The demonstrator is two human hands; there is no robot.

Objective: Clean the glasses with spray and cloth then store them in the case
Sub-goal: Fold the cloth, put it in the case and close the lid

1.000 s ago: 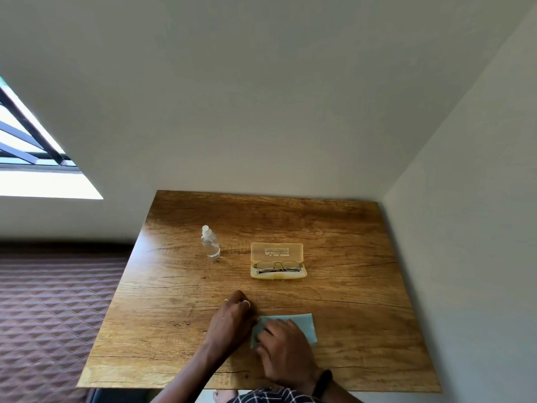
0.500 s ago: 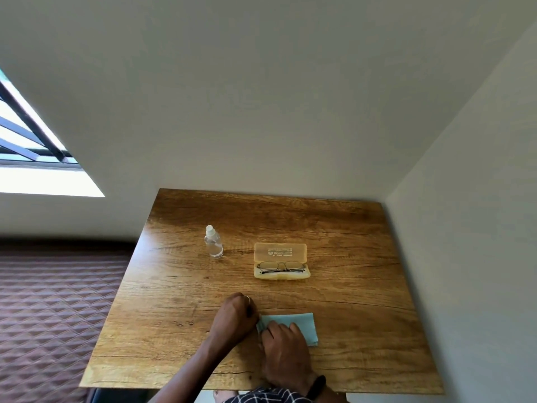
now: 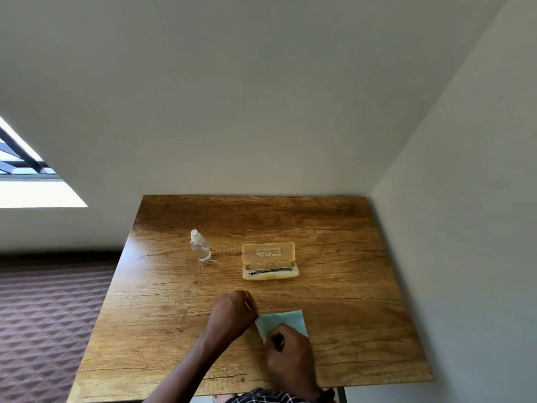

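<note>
Here, right hand (image 3: 290,356) curls, grip pinching the cloth (image 3: 286,319) | left hand (image 3: 234,314) curled at its corner, grip unclear | glasses (image 3: 270,266) lie in open case (image 3: 268,251), near spray bottle (image 3: 200,250) | wooden worktop (image 3: 348,286) in pale-walled corner.

You worked at a wooden table (image 3: 348,228) set in a corner, its far edge against a pale back wall (image 3: 261,97) and its right edge against a side wall (image 3: 479,228). To your left lay a maroon, diamond-patterned floor (image 3: 52,315), with a bright barred window (image 3: 26,170) above it.
</note>
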